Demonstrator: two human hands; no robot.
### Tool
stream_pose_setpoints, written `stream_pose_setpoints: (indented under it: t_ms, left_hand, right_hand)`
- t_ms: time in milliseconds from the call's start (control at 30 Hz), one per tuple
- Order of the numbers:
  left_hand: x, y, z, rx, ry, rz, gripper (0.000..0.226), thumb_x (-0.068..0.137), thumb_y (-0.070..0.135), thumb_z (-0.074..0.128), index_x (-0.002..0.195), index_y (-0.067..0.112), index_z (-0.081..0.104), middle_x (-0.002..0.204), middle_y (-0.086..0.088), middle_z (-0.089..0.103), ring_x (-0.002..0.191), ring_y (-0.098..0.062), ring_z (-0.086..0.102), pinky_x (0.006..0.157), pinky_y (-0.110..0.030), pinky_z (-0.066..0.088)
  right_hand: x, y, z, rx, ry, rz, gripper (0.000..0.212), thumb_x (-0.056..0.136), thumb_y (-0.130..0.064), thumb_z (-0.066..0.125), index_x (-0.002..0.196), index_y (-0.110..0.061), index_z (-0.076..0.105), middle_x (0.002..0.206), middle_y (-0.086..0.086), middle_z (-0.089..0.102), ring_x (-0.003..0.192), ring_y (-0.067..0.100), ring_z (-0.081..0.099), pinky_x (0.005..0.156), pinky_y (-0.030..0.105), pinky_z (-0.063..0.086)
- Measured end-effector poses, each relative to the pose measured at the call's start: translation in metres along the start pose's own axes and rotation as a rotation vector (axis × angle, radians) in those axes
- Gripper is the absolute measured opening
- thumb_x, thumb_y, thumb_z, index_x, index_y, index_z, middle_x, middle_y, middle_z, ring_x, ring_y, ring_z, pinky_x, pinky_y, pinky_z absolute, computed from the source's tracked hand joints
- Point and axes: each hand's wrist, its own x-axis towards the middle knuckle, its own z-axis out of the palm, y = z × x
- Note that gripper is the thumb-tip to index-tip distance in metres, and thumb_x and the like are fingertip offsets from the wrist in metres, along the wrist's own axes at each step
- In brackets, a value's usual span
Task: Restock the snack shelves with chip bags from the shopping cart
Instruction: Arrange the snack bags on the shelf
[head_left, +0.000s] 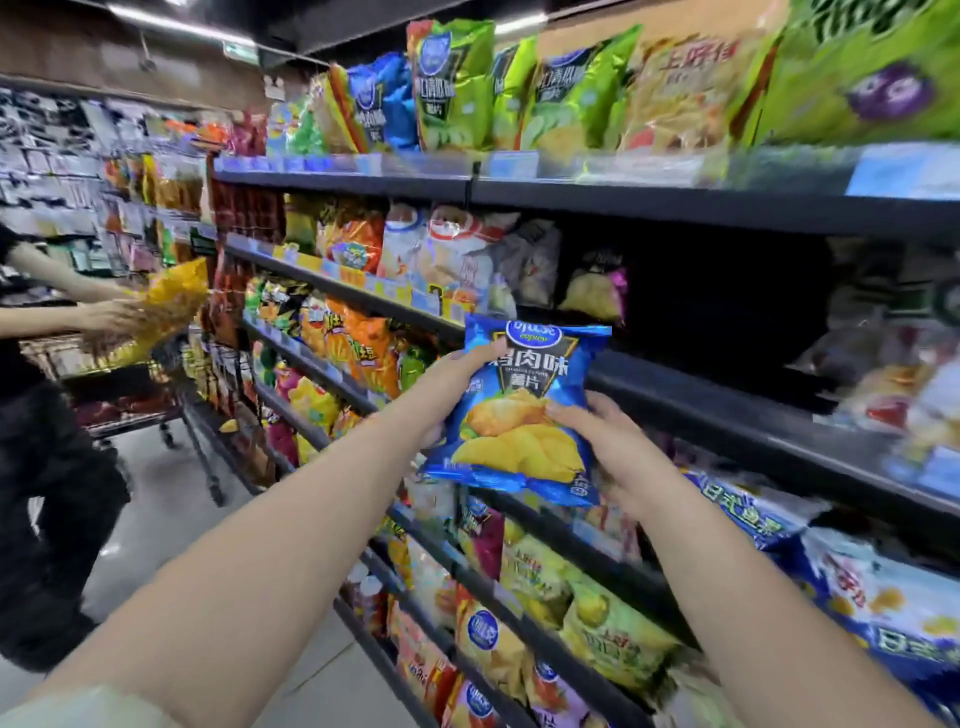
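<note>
A blue chip bag (524, 410) with yellow chips printed on it is upright in both my hands, in front of the middle shelf edge (691, 405). My left hand (452, 384) grips its left side, thumb over the front near the top. My right hand (602, 441) holds its lower right side, fingers curled onto the front. Behind the bag the middle shelf has a dark gap (717, 296) with few bags. The shopping cart (130, 384) stands at the far left down the aisle.
Another person (47, 415) stands at the left beside the cart, holding a yellow bag (166, 306). Shelves packed with chip bags run along the right, above and below the gap. Grey floor (171, 519) lies between me and the cart.
</note>
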Motion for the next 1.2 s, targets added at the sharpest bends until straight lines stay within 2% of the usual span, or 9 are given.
stream_pose_setpoints:
  t_ms: [200,333,467,600,700,867,967,1067,1200]
  left_hand:
    - [0.095,0.063,0.040,0.102,-0.172,0.050,0.041,0.090,0.051,0.061,0.109,0.016,0.070,0.101,-0.004,0.076,0.079,-0.013,0.071,0.081,-0.030,0.058]
    - [0.141,0.088,0.069,0.261,-0.227,0.139,0.031,0.094,0.048,0.058,0.080,0.021,0.059,0.044,0.014,0.061,0.037,0.003,0.056,0.035,-0.014,0.042]
    - [0.196,0.098,0.088,0.319,-0.397,0.047,0.027,0.092,0.048,0.058,0.084,0.022,0.063,0.070,0.004,0.065,0.063,-0.012,0.064,0.065,-0.028,0.051]
    - [0.235,0.094,0.102,0.395,-0.550,-0.019,0.019,0.094,0.040,0.057,0.093,0.022,0.062,0.090,0.001,0.069,0.078,-0.015,0.066,0.070,-0.033,0.053]
    - [0.264,0.090,0.111,0.416,-0.621,0.006,0.015,0.096,0.035,0.057,0.096,0.021,0.061,0.091,-0.001,0.068,0.081,-0.015,0.064,0.079,-0.036,0.053]
    - [0.307,0.085,0.133,0.364,-0.654,0.050,0.016,0.094,0.015,0.063,0.081,0.019,0.055,0.079,-0.002,0.063,0.073,-0.017,0.061,0.081,-0.034,0.045]
    - [0.329,0.079,0.144,0.399,-0.654,0.107,0.014,0.093,0.014,0.065,0.089,0.020,0.053,0.088,-0.003,0.057,0.096,-0.021,0.052,0.082,-0.033,0.039]
    - [0.341,0.079,0.148,0.424,-0.653,0.149,0.034,0.096,0.014,0.059,0.129,0.015,0.049,0.115,-0.010,0.059,0.104,-0.019,0.049,0.082,-0.031,0.042]
    - [0.351,0.076,0.152,0.325,-0.592,0.138,0.043,0.097,0.005,0.056,0.137,-0.002,0.043,0.142,-0.019,0.047,0.124,-0.028,0.050,0.080,-0.032,0.045]
  right_hand:
    - [0.060,-0.074,-0.042,-0.072,0.227,-0.144,0.039,0.081,-0.018,0.075,0.115,-0.008,0.058,0.099,0.016,0.073,0.080,0.030,0.070,0.076,0.051,0.056]
    - [0.090,-0.108,-0.071,-0.058,0.272,-0.031,0.026,0.084,-0.020,0.070,0.105,-0.005,0.067,0.086,0.014,0.074,0.068,0.027,0.070,0.064,0.041,0.060]
    - [0.116,-0.122,-0.101,-0.045,0.349,0.039,0.031,0.073,-0.023,0.074,0.099,-0.007,0.070,0.089,0.014,0.073,0.072,0.028,0.070,0.067,0.038,0.059]
    - [0.146,-0.126,-0.121,-0.092,0.436,0.052,0.019,0.086,-0.017,0.067,0.103,-0.009,0.068,0.087,0.012,0.073,0.069,0.025,0.071,0.060,0.037,0.059]
    - [0.172,-0.128,-0.134,-0.160,0.511,0.094,0.020,0.086,-0.013,0.068,0.105,-0.005,0.065,0.094,0.015,0.071,0.073,0.025,0.070,0.064,0.037,0.059]
    - [0.209,-0.126,-0.149,-0.379,0.680,0.137,0.017,0.093,-0.005,0.058,0.077,-0.013,0.056,0.063,0.006,0.054,0.054,0.015,0.052,0.053,0.024,0.042]
    - [0.227,-0.124,-0.155,-0.440,0.760,0.151,0.022,0.096,-0.008,0.055,0.075,-0.015,0.055,0.069,0.006,0.046,0.060,0.013,0.042,0.057,0.024,0.034]
    - [0.241,-0.126,-0.159,-0.500,0.858,0.140,0.003,0.095,-0.012,0.058,0.097,-0.010,0.060,0.085,0.005,0.057,0.073,0.015,0.052,0.058,0.023,0.037]
    - [0.254,-0.128,-0.164,-0.515,0.916,0.140,0.030,0.094,-0.017,0.060,0.120,-0.001,0.059,0.121,0.008,0.062,0.107,0.024,0.058,0.077,0.028,0.046]
